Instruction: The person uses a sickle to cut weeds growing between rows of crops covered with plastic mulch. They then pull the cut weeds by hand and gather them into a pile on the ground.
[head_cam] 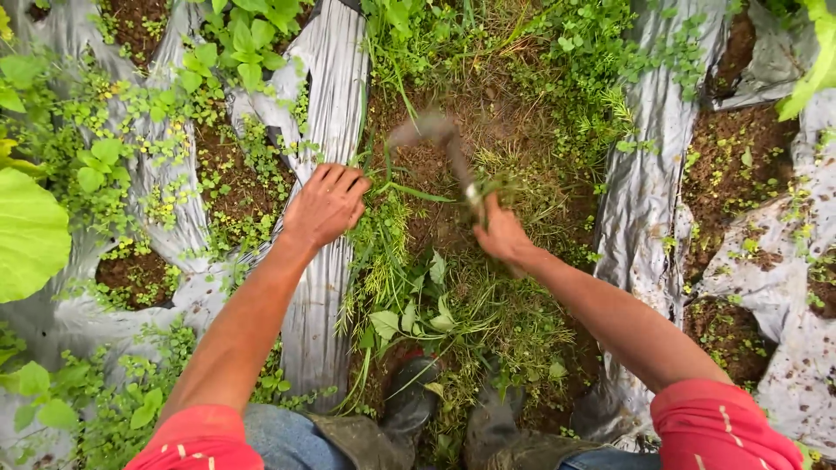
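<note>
The right hand is clenched around the handle of a small hand hoe, fist low over the furrow, with a few green stalks caught against the knuckles. The tool's shaft runs up and away from the fist, and its curved metal blade sits beyond the fingers, blurred, just above the bare brown soil. The left hand lies off to the other side of the tool, fingers loose and spread slightly, gripping nothing; its palm faces down over the edge of a strip of silver plastic mulch, with its fingertips right at the grass. Whether it presses on the sheet or hovers just above it cannot be told.

Between the two hands grows a tuft of long grass and weeds, and below the wrists, toward the body, cut and flattened greenery lies over the ground. A pair of muddy rubber boots stands under the forearms. Beyond the right forearm, another band of silver sheeting runs along the furrow. Far outside the left arm hangs a large pale green leaf.
</note>
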